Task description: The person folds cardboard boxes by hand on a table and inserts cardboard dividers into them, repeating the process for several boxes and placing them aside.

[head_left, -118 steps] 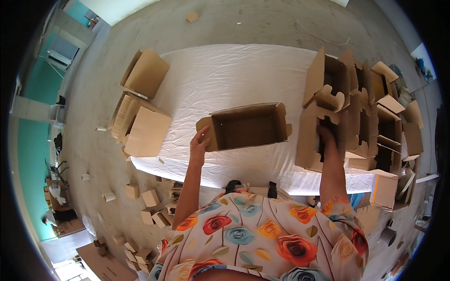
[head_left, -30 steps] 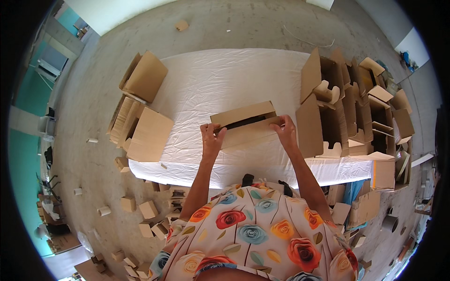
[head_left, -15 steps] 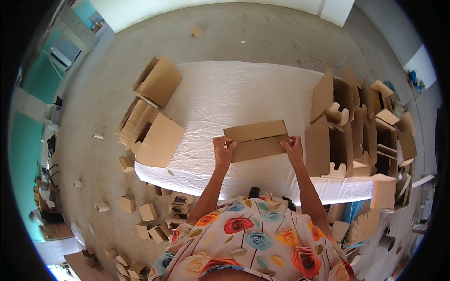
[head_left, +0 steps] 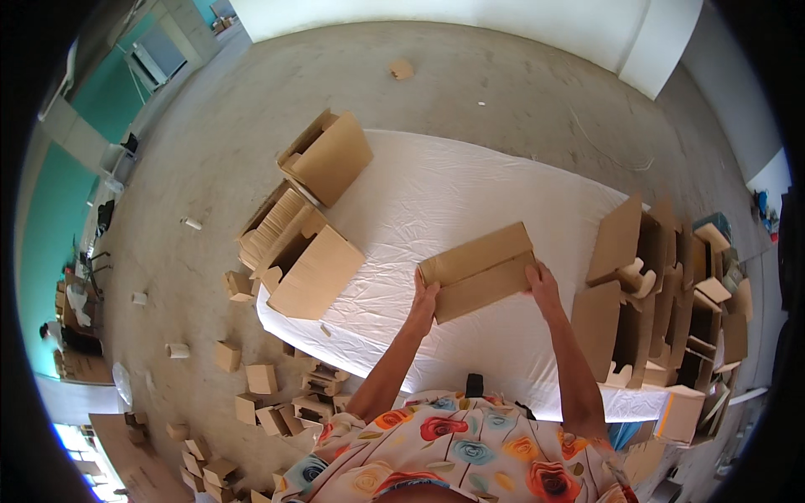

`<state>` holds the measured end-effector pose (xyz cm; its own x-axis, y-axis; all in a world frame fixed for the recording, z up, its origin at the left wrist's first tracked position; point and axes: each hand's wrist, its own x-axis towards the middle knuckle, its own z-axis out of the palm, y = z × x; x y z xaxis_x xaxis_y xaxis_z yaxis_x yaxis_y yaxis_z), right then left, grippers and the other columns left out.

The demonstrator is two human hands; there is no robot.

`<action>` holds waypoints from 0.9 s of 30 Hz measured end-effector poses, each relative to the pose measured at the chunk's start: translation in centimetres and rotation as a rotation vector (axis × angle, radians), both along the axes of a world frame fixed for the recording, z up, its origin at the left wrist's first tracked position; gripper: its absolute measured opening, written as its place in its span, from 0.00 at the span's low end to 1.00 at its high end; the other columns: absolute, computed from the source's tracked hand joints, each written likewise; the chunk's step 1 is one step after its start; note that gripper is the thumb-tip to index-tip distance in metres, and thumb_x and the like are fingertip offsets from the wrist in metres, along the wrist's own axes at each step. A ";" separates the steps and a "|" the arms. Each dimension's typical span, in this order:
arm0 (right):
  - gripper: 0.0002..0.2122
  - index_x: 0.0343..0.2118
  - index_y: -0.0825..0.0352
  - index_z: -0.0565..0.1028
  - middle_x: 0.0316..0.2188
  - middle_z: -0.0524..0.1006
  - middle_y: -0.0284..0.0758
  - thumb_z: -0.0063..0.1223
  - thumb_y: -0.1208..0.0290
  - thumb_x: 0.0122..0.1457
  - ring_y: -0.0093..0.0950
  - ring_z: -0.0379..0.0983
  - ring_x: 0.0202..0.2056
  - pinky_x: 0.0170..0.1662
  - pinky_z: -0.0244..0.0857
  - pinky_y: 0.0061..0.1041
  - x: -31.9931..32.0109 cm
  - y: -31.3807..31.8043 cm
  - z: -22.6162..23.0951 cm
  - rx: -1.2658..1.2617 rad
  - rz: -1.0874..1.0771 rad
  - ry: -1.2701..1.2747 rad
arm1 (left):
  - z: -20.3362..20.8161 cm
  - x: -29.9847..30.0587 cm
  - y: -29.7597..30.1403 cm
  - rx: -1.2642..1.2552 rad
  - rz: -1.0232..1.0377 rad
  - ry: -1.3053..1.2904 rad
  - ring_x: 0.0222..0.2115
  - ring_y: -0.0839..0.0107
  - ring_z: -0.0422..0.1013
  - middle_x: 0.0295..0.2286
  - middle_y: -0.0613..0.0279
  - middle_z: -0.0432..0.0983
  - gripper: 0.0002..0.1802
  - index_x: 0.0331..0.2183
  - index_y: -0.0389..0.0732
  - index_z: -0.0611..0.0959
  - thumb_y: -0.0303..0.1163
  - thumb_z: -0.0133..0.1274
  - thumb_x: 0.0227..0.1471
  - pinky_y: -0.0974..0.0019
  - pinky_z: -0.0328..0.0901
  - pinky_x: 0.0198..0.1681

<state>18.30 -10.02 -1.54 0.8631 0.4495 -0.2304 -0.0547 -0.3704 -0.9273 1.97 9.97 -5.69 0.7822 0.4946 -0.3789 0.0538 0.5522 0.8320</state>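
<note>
Between my hands is a flat brown cardboard box [head_left: 480, 270], tilted with its right end farther away. A seam runs lengthwise across its upper face. My left hand [head_left: 425, 299] grips the box's left end, thumb on top and the other fingers partly hidden along the side. At the right end, my right hand [head_left: 543, 287] holds the edge with its thumb on the upper face. Beneath the box lies a white cloth-like cover [head_left: 402, 201] on the table.
Open cartons [head_left: 314, 272] stand at the table's left edge, one holding stacked cardboard pieces [head_left: 285, 220]. More open cartons [head_left: 597, 327] crowd the right side. Small boxes [head_left: 262, 379] lie on the floor at lower left. A person [head_left: 52, 334] is at far left.
The view has turned, shifting the table within the picture. The box has tilted, its right end swinging away from me. My left hand now wraps its end, where before the fingers pinched the corner.
</note>
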 end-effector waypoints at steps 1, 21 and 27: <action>0.21 0.48 0.69 0.63 0.38 0.68 0.37 0.41 0.59 0.55 0.25 0.67 0.37 0.29 0.69 0.22 1.3 2.2 1.2 -0.019 0.037 -0.028 | 0.1 0.6 0.9 0.023 0.058 -0.012 0.52 0.67 0.49 0.52 0.55 0.47 0.38 0.56 0.43 0.39 0.32 0.41 0.50 0.69 0.46 0.53; 0.25 0.51 0.70 0.56 0.50 0.60 0.46 0.46 0.70 0.50 0.32 0.63 0.47 0.50 0.55 0.29 9.9 35.5 -6.4 0.110 0.429 -0.476 | -1.5 8.9 24.4 0.684 0.779 0.323 0.51 0.51 0.51 0.54 0.48 0.43 0.31 0.55 0.48 0.47 0.32 0.39 0.51 0.57 0.49 0.52; 0.24 0.51 0.70 0.57 0.48 0.61 0.48 0.45 0.71 0.50 0.42 0.57 0.50 0.52 0.52 0.34 6.8 19.7 -1.5 0.075 0.309 -0.249 | 4.5 10.0 20.2 0.457 0.867 0.451 0.51 0.55 0.51 0.53 0.47 0.44 0.33 0.55 0.45 0.46 0.41 0.40 0.52 0.57 0.52 0.51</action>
